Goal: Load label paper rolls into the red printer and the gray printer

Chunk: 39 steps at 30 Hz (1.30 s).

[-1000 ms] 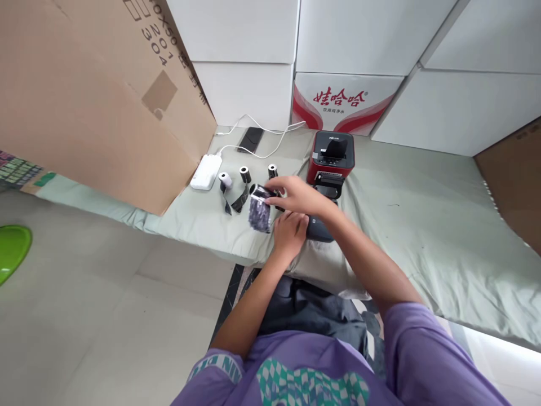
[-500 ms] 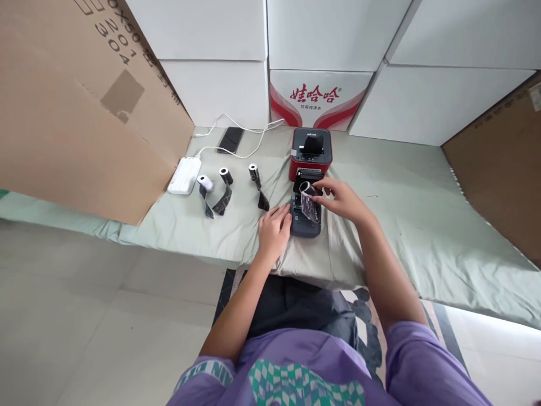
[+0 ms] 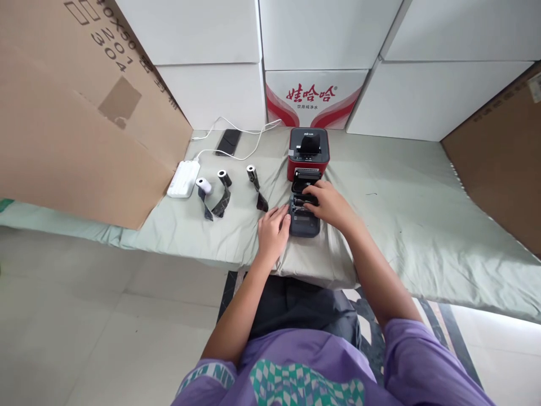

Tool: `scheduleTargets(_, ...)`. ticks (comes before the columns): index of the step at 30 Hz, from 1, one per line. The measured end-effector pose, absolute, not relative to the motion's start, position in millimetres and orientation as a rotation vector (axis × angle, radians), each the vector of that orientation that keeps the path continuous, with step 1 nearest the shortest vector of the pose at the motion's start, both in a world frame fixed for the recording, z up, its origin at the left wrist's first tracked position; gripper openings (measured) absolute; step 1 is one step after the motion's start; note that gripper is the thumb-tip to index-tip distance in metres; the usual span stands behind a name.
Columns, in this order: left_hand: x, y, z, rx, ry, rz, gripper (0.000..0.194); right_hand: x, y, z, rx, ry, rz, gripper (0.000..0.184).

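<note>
A small dark printer (image 3: 305, 228) lies on the cloth with its lid (image 3: 306, 181) tipped back, exposing the compartment. My right hand (image 3: 329, 204) reaches into this compartment from the right, thumb and fingers pinched around a dark roll (image 3: 301, 200) that they mostly hide. Resting flat on the cloth, my left hand (image 3: 273, 228) has its fingers stretched out, fingertips against the printer's left edge. Behind the lid stands a red and black printer (image 3: 309, 149). To the left lie a black roll with a loose tail (image 3: 252, 173), another black roll (image 3: 224, 178) and a white roll (image 3: 204, 185).
A white power bank (image 3: 183, 179) with a white cable (image 3: 253, 152) and a black phone (image 3: 228, 142) are at the back left. White boxes (image 3: 207, 93) and a red-lettered box (image 3: 315, 98) line the back. Brown cardboard (image 3: 84, 113) stands at the left, more cardboard (image 3: 499, 152) at the right.
My right hand has lowered the roll from above the printer into its compartment; the roll's white end and hanging dark film no longer show. My left hand stays in place.
</note>
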<state>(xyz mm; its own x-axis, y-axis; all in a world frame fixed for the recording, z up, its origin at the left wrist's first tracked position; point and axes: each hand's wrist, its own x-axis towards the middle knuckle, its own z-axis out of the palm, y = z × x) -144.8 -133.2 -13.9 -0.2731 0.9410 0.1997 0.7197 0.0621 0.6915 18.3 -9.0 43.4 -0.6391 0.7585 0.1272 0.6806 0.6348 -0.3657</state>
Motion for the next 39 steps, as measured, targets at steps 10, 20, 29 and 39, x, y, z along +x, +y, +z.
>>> scheduleTargets(10, -144.9, -133.5, -15.0, 1.681, 2.037, 1.052, 0.041, 31.7, 2.2, 33.2, -1.102, -2.052, 0.546, 0.021)
scheduleTargets(20, -145.5, -133.5, -13.0, 1.655, 2.017, 1.049, 0.043, 36.0, -2.2, 27.2, -0.934, -2.025, 0.895, 0.034)
scheduleTargets(29, -145.7, -136.2, -14.4, 1.849, 1.857, 1.128, 0.051, 49.4, 7.2, 7.1, -1.065, -2.066, 1.389, 0.064)
scheduleTargets(39, -138.9, -133.5, -9.1, 1.869, 1.920, 1.079, 0.039, 44.5, -0.4, 3.7, -1.053, -1.920, 1.465, 0.079)
